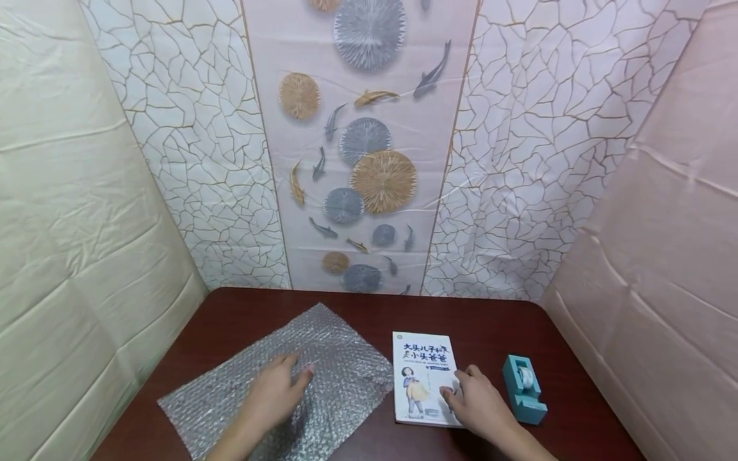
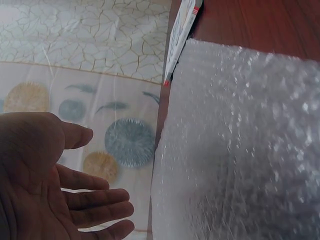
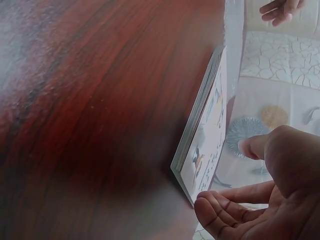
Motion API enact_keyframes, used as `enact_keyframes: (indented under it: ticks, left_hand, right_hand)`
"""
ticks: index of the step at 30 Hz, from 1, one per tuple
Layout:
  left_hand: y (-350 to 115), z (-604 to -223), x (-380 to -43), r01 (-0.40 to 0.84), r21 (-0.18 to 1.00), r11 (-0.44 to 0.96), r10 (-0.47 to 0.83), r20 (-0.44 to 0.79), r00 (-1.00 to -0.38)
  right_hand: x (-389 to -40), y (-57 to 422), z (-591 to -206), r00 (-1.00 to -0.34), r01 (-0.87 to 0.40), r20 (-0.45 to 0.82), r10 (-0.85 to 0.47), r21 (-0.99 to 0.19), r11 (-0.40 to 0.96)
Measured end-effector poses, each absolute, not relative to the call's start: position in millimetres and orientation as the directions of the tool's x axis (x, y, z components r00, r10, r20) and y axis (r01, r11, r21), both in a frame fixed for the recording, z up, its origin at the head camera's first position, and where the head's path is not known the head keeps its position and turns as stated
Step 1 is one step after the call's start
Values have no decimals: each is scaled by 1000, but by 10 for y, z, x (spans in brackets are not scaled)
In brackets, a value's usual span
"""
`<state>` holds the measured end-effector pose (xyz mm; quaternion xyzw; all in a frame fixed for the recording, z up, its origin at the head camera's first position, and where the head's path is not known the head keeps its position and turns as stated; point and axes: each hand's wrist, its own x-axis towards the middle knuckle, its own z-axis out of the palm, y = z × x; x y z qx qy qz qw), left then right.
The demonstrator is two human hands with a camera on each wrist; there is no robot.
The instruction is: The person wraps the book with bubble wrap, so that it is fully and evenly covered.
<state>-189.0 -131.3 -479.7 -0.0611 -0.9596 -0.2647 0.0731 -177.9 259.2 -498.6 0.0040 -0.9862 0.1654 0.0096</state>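
A sheet of bubble wrap (image 1: 340, 365) lies flat and turned at an angle on the left half of the table. Above it hovers my left hand (image 1: 275, 392), fingers loosely extended and holding nothing; the left wrist view shows its palm (image 2: 30, 185) apart from the sheet. To the right lies a white book (image 1: 418, 358) with Chinese lettering and a drawn child on its cover. My right hand (image 1: 478, 400) is at the book's right edge, thumb over the cover. In the right wrist view its fingertips (image 3: 205, 200) are by the book's corner, thumb raised away, without a grip.
A teal tape dispenser (image 1: 524, 390) with a roll of clear tape stands right of the book, close to my right hand. The dark red wooden table (image 1: 357, 314) ends at a patterned curtain (image 1: 369, 160) behind, and pale fabric walls (image 1: 663, 256) flank both sides.
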Motion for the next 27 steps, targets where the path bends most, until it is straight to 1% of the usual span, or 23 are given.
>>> enact_keyframes:
  ticks: [10, 20, 27]
  left_hand:
    - [-1073, -4810, -1924, 224, 474, 851, 139, 208, -968]
    - [-786, -4873, -1920, 328, 448, 832, 230, 259, -938]
    - [-603, -4877, -1940, 366, 405, 838, 280, 257, -925]
  right_hand:
    - [-1780, 2673, -5031, -1000, -7, -7, -10, -325, 946]
    - [-1767, 2661, -5123, -992, 88, -119, 49, -350, 933]
    - [-1790, 2667, -5151, -995, 67, -90, 36, -361, 930]
